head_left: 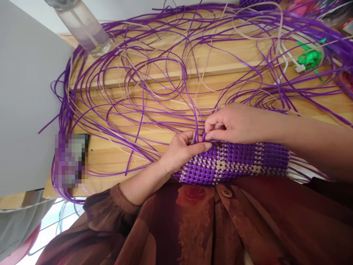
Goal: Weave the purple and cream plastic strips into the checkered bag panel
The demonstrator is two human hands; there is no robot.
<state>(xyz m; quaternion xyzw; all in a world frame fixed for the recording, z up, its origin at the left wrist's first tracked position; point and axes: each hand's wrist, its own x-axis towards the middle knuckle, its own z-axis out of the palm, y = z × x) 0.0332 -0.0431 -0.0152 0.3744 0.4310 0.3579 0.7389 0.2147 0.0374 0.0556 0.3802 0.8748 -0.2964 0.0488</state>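
A woven piece [234, 162] of purple and beige plastic strands lies against my front at the table's near edge. At its upper left edge my left hand [182, 149] is closed, thumb along the weave and fingers around purple strands [196, 125]. My right hand [230, 123] meets it from the right, thumb and forefinger pinched on a purple strand at the same edge. The fingertips of both hands are nearly touching. Long loose strands run from the weave across the table; their crossing between my fingers is partly hidden.
Tangled purple and beige strands [154, 73] cover much of the wooden table [110, 154]. A clear pump bottle [85, 31] stands at the back left, a blurred-out phone-like object [73, 160] lies at left. Green string [311, 57] and a white cable [286, 60] are at right.
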